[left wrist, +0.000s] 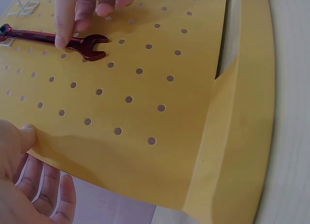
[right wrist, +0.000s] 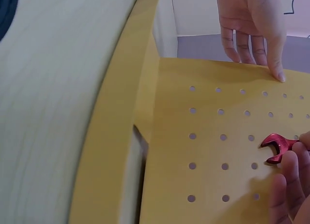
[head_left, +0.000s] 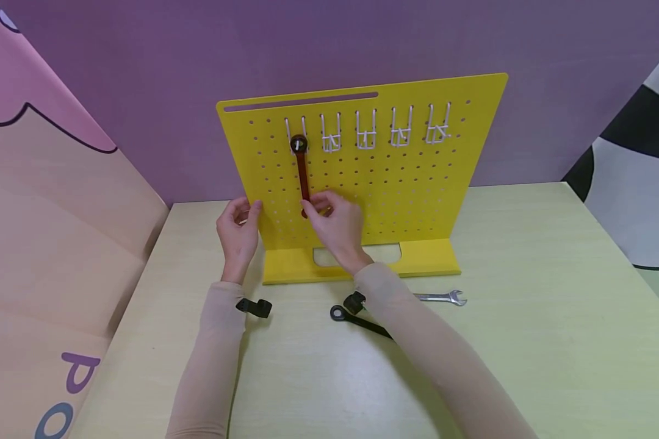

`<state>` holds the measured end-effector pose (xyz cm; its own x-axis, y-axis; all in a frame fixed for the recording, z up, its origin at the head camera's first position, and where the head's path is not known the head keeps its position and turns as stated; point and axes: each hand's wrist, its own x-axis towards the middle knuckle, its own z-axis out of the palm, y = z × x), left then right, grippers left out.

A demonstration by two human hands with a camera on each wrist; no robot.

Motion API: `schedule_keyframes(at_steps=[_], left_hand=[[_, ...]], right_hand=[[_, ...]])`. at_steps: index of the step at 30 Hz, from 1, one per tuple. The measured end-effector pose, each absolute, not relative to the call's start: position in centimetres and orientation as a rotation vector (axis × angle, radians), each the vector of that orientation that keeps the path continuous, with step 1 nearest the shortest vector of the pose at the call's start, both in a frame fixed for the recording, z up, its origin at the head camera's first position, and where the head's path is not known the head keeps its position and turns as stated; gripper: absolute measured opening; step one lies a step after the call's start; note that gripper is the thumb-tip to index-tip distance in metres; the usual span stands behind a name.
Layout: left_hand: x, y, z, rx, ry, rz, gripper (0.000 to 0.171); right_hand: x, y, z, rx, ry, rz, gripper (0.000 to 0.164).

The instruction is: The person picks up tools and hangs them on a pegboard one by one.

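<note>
A yellow pegboard (head_left: 406, 207) stands on the table with a row of white wire hooks near its top. A red combination wrench (head_left: 302, 174) hangs upright on the leftmost hook (head_left: 288, 128) by its ring end, its jaw end pointing down. My right hand (head_left: 337, 225) pinches this wrench near its lower end, with the open jaw showing past the fingers in the left wrist view. At the board's left edge, my left hand (head_left: 238, 235) grips it, thumb (left wrist: 27, 137) on the front face and fingers behind.
Several other hooks (head_left: 365, 131) hold nothing. In front of the board, a black ratcheting wrench (head_left: 369, 324) and a silver wrench (head_left: 440, 297) lie on the table (head_left: 549, 317), partly hidden under my right forearm. A purple wall (head_left: 362, 42) rises behind.
</note>
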<state>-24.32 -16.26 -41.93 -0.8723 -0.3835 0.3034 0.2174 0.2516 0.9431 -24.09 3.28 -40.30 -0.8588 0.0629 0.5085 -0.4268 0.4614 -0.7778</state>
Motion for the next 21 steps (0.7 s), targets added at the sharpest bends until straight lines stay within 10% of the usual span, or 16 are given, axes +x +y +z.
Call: schedule_keyframes(at_steps=[21], left_hand=[[-24.3, -16.3, -41.9, 0.126, -2.03, -1.67, 0.029]], right_hand=[[-23.2, 6.4, -41.6, 0.414, -2.466, 1.573, 0.02]])
